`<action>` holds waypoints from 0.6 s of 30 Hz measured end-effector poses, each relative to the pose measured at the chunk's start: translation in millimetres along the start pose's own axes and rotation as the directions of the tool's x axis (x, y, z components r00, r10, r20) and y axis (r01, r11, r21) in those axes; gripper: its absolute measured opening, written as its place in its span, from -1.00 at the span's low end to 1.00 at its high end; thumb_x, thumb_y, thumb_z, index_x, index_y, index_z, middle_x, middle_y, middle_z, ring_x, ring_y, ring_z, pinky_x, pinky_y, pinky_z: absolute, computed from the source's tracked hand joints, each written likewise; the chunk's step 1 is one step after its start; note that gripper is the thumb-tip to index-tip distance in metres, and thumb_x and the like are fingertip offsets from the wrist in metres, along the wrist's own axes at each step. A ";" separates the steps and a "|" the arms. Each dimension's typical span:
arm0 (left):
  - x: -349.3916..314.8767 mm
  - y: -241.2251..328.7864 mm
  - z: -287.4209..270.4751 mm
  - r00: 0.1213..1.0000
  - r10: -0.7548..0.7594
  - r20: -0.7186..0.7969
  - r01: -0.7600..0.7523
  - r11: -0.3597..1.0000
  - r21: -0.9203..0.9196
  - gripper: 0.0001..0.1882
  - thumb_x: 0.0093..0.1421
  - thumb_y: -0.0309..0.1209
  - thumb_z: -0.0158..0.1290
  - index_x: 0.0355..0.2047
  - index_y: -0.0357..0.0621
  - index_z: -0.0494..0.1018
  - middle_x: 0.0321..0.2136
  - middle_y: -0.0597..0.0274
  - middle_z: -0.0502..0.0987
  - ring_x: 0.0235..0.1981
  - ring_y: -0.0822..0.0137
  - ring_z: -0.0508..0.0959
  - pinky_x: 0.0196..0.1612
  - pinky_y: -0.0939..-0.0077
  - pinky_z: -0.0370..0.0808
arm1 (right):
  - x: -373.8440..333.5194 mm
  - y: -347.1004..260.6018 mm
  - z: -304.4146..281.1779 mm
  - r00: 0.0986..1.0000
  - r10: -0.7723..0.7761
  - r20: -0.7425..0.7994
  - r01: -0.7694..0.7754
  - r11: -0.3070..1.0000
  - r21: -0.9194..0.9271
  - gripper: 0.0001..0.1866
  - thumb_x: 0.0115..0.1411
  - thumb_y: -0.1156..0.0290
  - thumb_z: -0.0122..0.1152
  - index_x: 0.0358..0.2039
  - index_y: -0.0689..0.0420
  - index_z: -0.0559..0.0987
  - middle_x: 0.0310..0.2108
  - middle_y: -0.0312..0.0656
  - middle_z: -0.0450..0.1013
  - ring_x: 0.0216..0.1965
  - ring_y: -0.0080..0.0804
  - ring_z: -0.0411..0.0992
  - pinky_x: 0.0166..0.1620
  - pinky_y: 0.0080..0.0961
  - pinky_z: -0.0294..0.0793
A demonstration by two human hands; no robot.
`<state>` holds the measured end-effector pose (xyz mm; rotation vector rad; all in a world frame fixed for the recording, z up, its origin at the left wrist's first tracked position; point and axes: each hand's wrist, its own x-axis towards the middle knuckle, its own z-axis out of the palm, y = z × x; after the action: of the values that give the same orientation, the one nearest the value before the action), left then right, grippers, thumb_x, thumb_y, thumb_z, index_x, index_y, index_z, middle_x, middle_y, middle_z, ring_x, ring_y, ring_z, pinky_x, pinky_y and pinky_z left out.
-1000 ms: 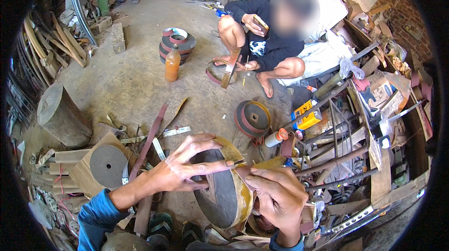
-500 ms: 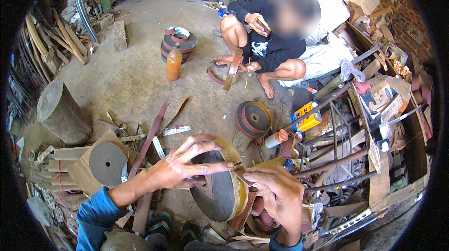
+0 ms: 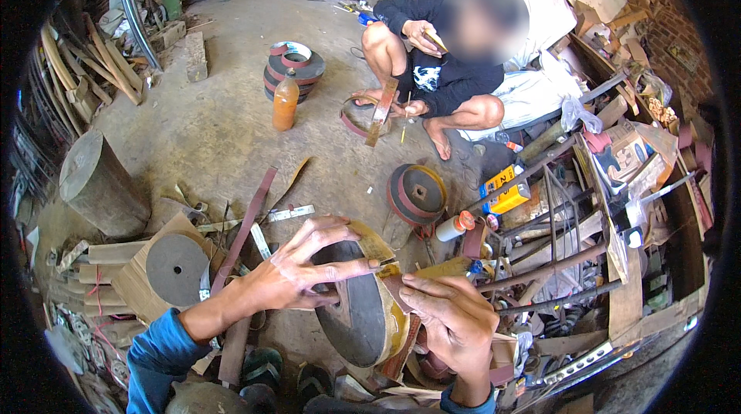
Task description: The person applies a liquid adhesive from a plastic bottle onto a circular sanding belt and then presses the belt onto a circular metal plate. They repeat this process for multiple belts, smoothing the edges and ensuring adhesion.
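A dark grey grinding wheel (image 3: 355,329) with a yellowish, glue-like coat on its rim is tilted up in front of me. My left hand (image 3: 312,260) is closed over its upper part, thumb near the hub and fingers reaching across to the rim. A brownish abrasive strip (image 3: 396,292) lies against the rim's right side. Pinched between thumb and fingers, its end is in my right hand (image 3: 453,310). Between this end and the yellowish band at the top of the rim, a small gap shows. My right fingers partly hide the strip.
Opposite squats a person (image 3: 455,82) holding small tools, beside a strip hoop (image 3: 355,122). An orange-liquid bottle (image 3: 285,104) stands by stacked wheels (image 3: 305,70). Another wheel (image 3: 419,194) lies beyond my hands. Metal bars and scrap crowd the right; a grey disc (image 3: 177,270) lies left.
The strip end in my right hand has shifted slightly away from the band at the top, and the gap on the rim looks wider. My left hand stays on the wheel.
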<state>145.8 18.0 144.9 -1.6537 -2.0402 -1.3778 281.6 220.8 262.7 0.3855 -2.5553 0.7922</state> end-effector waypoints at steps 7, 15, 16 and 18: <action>3.6 5.5 -4.6 0.999 0.031 -0.033 -0.031 0.999 0.011 -0.04 -0.28 -0.44 0.46 0.22 0.38 0.41 0.15 0.17 0.30 0.21 -0.08 0.30 0.23 0.02 0.41 | 0.3 9.3 3.5 0.994 -0.110 0.004 0.110 0.994 -0.020 -0.56 -0.10 0.74 0.33 -0.12 0.21 0.64 -0.10 -0.05 0.59 -0.17 -0.10 0.58 -0.11 -0.30 0.58; 4.7 7.9 -7.1 0.999 0.028 -0.044 -0.028 1.000 0.002 -0.05 -0.27 -0.45 0.45 0.22 0.40 0.40 0.17 0.19 0.29 0.22 -0.08 0.29 0.23 0.02 0.41 | 4.8 7.2 1.8 0.998 -0.058 -0.008 0.058 0.998 -0.005 -0.70 -0.05 0.68 0.36 -0.24 0.18 0.68 -0.19 -0.10 0.62 -0.20 -0.14 0.59 -0.12 -0.33 0.58; 4.6 7.6 -7.0 0.999 0.029 -0.044 -0.029 1.000 0.003 -0.05 -0.27 -0.44 0.45 0.22 0.40 0.40 0.17 0.19 0.29 0.22 -0.08 0.29 0.23 0.02 0.41 | 5.4 7.7 -0.4 0.997 -0.073 0.021 0.073 0.997 0.007 -0.66 -0.05 0.69 0.36 -0.20 0.18 0.67 -0.16 -0.10 0.61 -0.18 -0.13 0.58 -0.11 -0.32 0.58; 4.4 6.8 -7.0 0.999 0.032 -0.044 -0.031 0.999 0.004 -0.05 -0.27 -0.44 0.45 0.23 0.40 0.40 0.17 0.19 0.29 0.22 -0.08 0.29 0.23 0.02 0.41 | 6.7 9.5 -4.0 0.995 -0.097 0.024 0.097 0.995 0.009 -0.62 -0.05 0.71 0.35 -0.16 0.17 0.65 -0.13 -0.10 0.60 -0.16 -0.11 0.58 -0.10 -0.31 0.57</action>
<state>147.1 15.6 155.2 -1.6319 -1.9830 -1.3867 273.5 229.8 264.4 0.5201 -2.5350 0.7663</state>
